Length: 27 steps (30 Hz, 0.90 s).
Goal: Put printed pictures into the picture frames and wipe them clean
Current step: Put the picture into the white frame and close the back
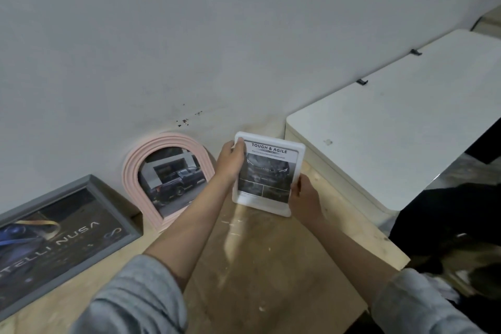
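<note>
At nine o'clock in the head view we note a grey frame (62, 236) holding a dark print lettered "NUSA", leaning against the white wall (189, 35) with its lower edge on the wooden tabletop (257, 266). Just beside it, toward ten o'clock, a pink arched frame (165, 179) also leans on the wall and contains a picture of a dark vehicle before a building.

At the centre we record the left hand (230, 160), reaching from a grey sleeve (135, 298). Its grip is closed on the upper left corner of the white frame (268, 173), thumb over the front edge. The white frame stands upright with its lower edge at or just above the tabletop; we cannot tell which. It carries a printed picture (267, 171) headed "TOUGH & AGILE".

The right hand (303, 195) has its grip wrapped round the frame's lower right edge, fingers curled behind and thumb on the front.

From two to three o'clock we observe a white folding table (406, 116) set against the wall, adjoining the tabletop. At four o'clock lies a dark object that we cannot identify.
</note>
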Each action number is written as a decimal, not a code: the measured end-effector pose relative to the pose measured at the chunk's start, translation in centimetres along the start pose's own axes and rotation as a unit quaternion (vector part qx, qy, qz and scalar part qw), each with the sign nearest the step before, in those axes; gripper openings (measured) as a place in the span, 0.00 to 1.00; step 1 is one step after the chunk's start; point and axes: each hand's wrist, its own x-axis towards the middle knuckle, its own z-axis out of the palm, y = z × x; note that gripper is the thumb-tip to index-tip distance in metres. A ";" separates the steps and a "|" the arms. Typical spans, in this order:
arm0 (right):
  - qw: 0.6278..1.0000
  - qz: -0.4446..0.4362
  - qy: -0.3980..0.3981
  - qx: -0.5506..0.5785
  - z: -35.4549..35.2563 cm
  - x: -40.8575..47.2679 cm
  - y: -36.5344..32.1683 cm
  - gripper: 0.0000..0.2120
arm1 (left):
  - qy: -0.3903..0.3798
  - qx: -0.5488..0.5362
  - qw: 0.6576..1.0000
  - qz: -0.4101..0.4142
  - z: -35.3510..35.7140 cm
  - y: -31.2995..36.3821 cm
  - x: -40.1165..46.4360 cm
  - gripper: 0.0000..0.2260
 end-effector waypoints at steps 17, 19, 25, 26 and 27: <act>0.887 -0.447 -0.052 -0.109 -0.5 -11.1 -2.3 0.13 | 0.051 -0.219 0.972 -0.074 -7.4 -4.1 -7.5 0.19; 0.859 -0.499 -0.052 -0.106 0.5 -13.8 -3.4 0.13 | 0.079 -0.260 0.959 -0.080 -9.5 -5.2 -10.6 0.16; 0.803 -0.587 -0.086 -0.046 3.2 -21.7 -5.7 0.04 | 0.177 -0.334 0.925 -0.045 -16.0 -8.3 -19.0 0.13; 0.803 -0.588 -0.089 -0.038 3.6 -22.7 -5.9 0.05 | 0.179 -0.340 0.923 -0.019 -17.0 -8.8 -20.4 0.14; 0.808 -0.581 -0.090 -0.025 3.9 -23.3 -6.2 0.08 | 0.175 -0.349 0.921 0.007 -17.9 -9.2 -21.6 0.15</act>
